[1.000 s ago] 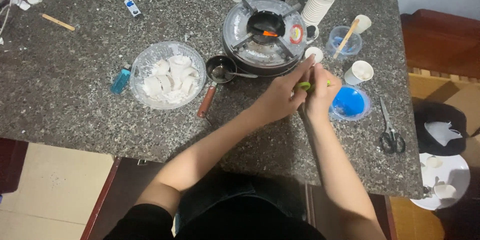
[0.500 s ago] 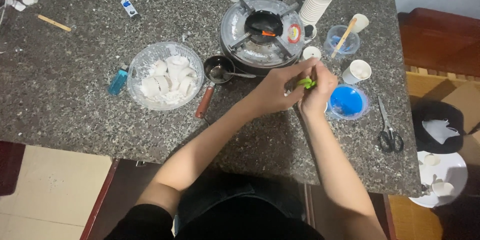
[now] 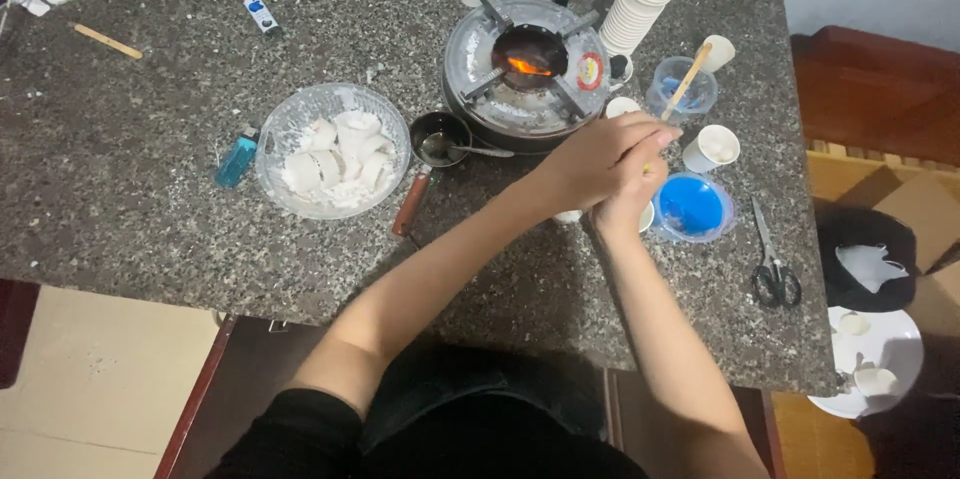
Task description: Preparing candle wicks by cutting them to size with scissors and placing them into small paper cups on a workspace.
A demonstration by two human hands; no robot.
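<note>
**A:** Where are the hands?

**B:** Both are pressed together above the granite table (image 3: 150, 179), just in front of the round burner stove (image 3: 527, 74). The left hand (image 3: 590, 161) lies over the right hand (image 3: 628, 189), fingers curled. Something small sits between them; only a sliver of yellow-green shows at the right hand's fingertips, so I cannot tell what it is or how firmly either hand clamps it.

**A:** What lies directly beneath them?

**B:** A small white cup (image 3: 570, 216) peeks out from under the left hand, and another white rim shows just beside the right wrist. The blue-filled plastic cup (image 3: 692, 206) stands just to the right of the right hand, close to it.

**A:** And the stove?

**B:** A small orange flame burns in its centre. A little dark saucepan (image 3: 438, 139) with a reddish-brown handle sits against its left edge, a spoon resting in it.

**A:** Anything else nearby?

**B:** A clear bowl of white chunks (image 3: 333, 151) stands left of the saucepan, with a blue lighter (image 3: 238, 159) beside it. A stack of white paper cups (image 3: 640, 1) leans behind the stove, a clear cup with a wooden stick (image 3: 682, 87) stands beyond the hands, and black-handled scissors (image 3: 773, 257) lie near the table's right edge.
</note>
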